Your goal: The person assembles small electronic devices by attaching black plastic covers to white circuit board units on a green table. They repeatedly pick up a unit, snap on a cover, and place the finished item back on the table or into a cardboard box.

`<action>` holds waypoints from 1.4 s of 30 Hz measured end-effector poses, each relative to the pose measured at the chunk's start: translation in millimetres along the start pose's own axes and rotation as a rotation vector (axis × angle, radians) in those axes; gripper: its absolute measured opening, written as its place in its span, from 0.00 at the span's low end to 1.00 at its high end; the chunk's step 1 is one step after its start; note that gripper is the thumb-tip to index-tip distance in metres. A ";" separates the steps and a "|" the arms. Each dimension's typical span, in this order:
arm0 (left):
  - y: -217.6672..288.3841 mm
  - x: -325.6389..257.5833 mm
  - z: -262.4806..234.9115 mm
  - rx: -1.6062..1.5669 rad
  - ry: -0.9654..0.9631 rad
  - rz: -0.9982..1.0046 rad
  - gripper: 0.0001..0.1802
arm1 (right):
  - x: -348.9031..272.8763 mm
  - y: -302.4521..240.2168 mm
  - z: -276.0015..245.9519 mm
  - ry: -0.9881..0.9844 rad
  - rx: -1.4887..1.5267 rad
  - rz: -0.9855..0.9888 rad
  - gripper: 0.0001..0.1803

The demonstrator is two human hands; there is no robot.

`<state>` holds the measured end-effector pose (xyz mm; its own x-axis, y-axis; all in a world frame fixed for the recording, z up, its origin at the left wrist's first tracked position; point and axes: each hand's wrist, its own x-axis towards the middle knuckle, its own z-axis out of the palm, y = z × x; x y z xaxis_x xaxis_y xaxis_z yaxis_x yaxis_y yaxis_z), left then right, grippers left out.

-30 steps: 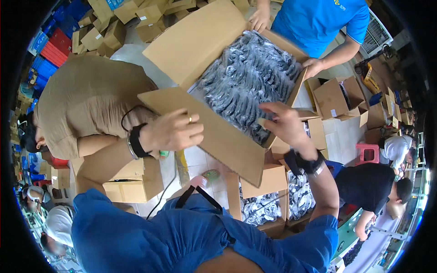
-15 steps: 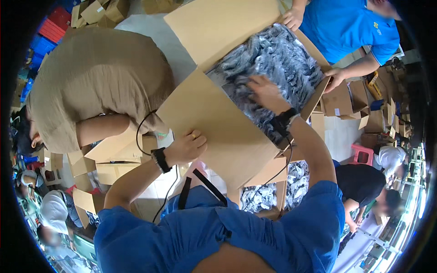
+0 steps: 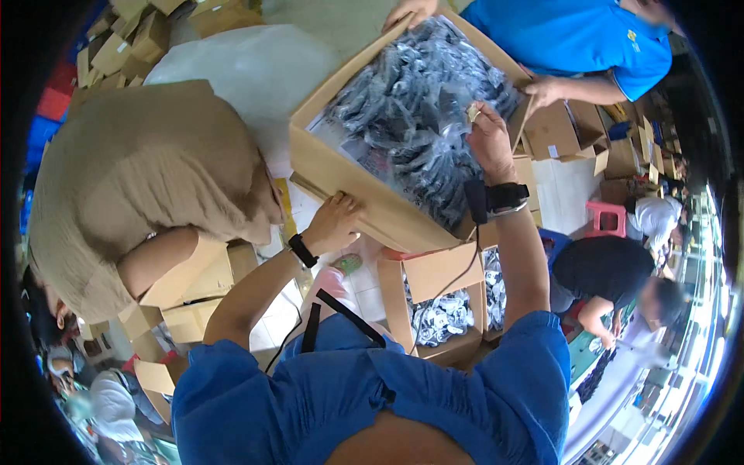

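Note:
A big open cardboard box (image 3: 349, 174) sits in front of me, tilted, filled with clear plastic bags of dark cables (image 3: 411, 116). My left hand (image 3: 335, 221) grips the box's near lower wall from underneath. My right hand (image 3: 488, 139), with a black band on the wrist, rests on the bagged cables by the box's right side, fingers bent on the plastic. A person in a blue shirt (image 3: 573, 39) across the box holds its far rim with both hands.
A person in a tan top (image 3: 139, 186) bends over small cardboard boxes (image 3: 190, 298) at my left. A smaller open box with bagged cables (image 3: 442, 318) stands below the big one. More boxes lie at the right, a pink stool (image 3: 606, 219), a seated person (image 3: 612, 271).
The big box has shifted up and right in view and its near flap no longer hides the contents. My left hand went from the flap to the box's lower wall; my right reached further in.

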<state>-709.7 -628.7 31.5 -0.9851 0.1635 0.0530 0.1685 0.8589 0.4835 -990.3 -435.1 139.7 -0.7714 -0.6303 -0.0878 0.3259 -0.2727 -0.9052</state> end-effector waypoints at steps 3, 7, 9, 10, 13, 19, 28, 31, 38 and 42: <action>12.9 -14.1 -30.8 -0.005 -0.153 -0.008 0.19 | -14.3 -0.5 9.1 0.037 0.031 -0.050 0.09; 38.8 11.5 -112.6 -0.560 -0.477 0.013 0.13 | -11.8 22.9 -9.4 0.007 -0.251 -0.040 0.11; 49.3 35.4 -128.7 -0.817 -0.314 -0.086 0.14 | -20.0 30.1 -0.5 0.102 -0.350 0.000 0.09; 45.1 54.5 -127.0 -0.844 -0.065 0.010 0.17 | -26.1 28.2 12.2 0.161 -0.396 0.034 0.09; 35.1 114.8 -126.1 -0.182 0.153 0.021 0.52 | -44.9 43.6 19.5 0.240 -0.459 -0.160 0.16; 8.2 167.0 -120.3 0.221 -0.468 -0.314 0.68 | -157.5 -28.1 32.0 0.333 -0.945 -0.371 0.26; -4.9 161.9 -117.1 0.404 -0.530 0.004 0.38 | -382.8 19.1 15.8 0.850 -0.717 -0.095 0.16; 3.2 155.4 -119.4 0.452 -0.518 -0.026 0.44 | -462.4 54.7 11.5 0.987 -0.666 -0.108 0.18; 53.2 129.8 -67.9 0.052 -0.283 0.373 0.33 | -594.4 162.9 40.1 1.106 -0.547 -0.053 0.18; 72.4 160.3 -84.4 0.445 -0.292 0.304 0.12 | -654.2 208.2 82.7 1.145 -0.602 0.030 0.12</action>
<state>-858.3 -581.2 148.7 -0.8515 0.5050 -0.1409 0.5003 0.8630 0.0699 -372.6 -139.6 43.0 -0.8918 0.4287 -0.1444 0.2862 0.2875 -0.9140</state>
